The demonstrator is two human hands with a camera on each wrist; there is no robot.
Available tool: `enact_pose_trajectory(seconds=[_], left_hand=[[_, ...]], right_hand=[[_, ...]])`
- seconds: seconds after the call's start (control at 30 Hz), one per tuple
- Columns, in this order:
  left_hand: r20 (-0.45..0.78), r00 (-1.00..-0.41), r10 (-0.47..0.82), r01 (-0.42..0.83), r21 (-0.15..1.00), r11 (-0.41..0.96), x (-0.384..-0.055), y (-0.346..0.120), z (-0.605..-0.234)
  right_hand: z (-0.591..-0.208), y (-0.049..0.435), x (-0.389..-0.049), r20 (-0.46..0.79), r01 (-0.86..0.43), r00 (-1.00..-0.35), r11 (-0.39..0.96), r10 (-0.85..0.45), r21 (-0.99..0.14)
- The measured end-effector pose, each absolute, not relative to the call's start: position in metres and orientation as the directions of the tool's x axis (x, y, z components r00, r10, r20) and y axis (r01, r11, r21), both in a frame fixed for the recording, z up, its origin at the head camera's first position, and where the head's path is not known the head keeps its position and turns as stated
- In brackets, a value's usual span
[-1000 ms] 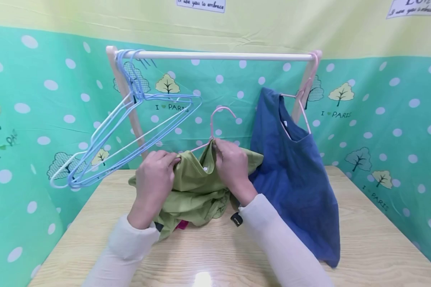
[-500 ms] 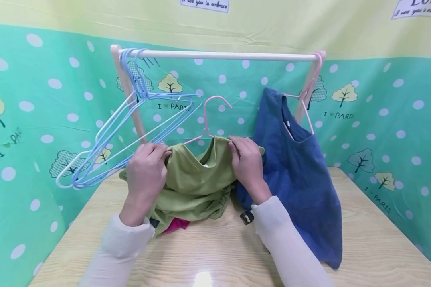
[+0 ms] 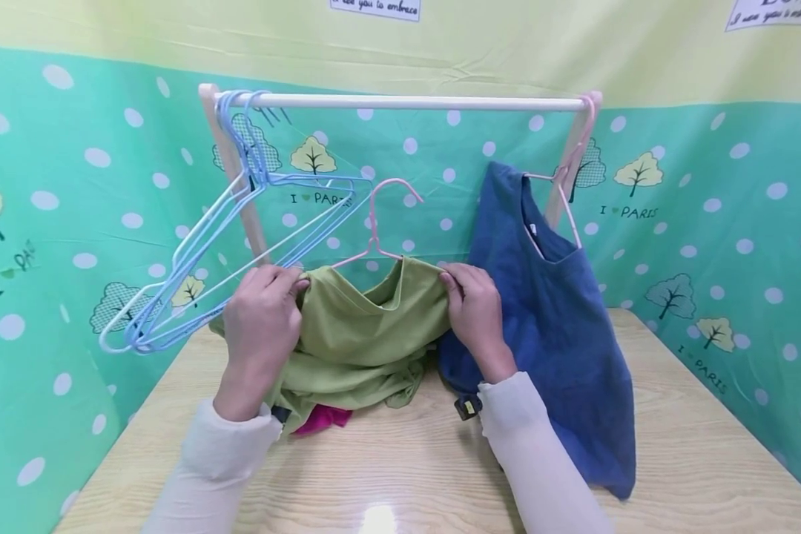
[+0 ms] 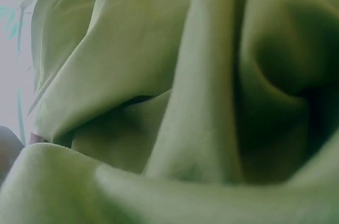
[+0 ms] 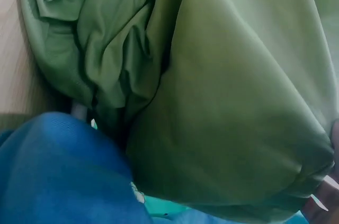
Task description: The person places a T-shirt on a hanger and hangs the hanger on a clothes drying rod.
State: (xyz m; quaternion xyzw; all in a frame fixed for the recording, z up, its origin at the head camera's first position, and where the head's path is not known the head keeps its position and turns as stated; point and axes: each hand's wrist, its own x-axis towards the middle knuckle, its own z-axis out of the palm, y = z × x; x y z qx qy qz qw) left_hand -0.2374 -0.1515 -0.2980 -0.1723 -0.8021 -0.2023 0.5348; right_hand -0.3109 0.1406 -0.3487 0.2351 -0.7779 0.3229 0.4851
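A green shirt (image 3: 367, 334) is held up over the table with a pink hanger (image 3: 374, 222) inside it, the hook standing above the neckline. My left hand (image 3: 263, 319) pinches the shirt's left shoulder. At the right shoulder, my right hand (image 3: 475, 308) grips the cloth between thumb and fingers. Bunched green folds hang below both hands. In the left wrist view the green shirt (image 4: 132, 38) fills nearly everything. The right wrist view shows the green shirt (image 5: 233, 102) beside a blue garment (image 5: 63, 171), with fingertips at the right edge.
Behind stands a rack with a white rail (image 3: 407, 102). Several blue and white hangers (image 3: 254, 178) hang at its left end. A blue shirt (image 3: 547, 334) on a pink hanger hangs at the right, close to my right hand. Magenta cloth (image 3: 323, 419) lies under the green shirt.
Both hands have moved apart along the shoulders, spreading the neckline; the right hand has left the hook's base. The pink hook has shifted left and stands higher above the neckline.
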Motion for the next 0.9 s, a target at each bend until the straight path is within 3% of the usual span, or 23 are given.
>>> enact_pose_trajectory(seconds=[0.5, 0.9], left_hand=[[0.925, -0.377, 0.039, 0.492, 0.165, 0.855, -0.235, -0.157, -0.295], [0.931, -0.364, -0.025, 0.483, 0.212, 0.849, -0.233, -0.169, -0.286]], right_hand=[[-0.348, 0.163, -0.311, 0.824, -0.646, -0.543, 0.707, -0.162, -0.287], [-0.348, 0.171, -0.313, 0.790, -0.572, -0.604, 0.631, 0.109, -0.524]])
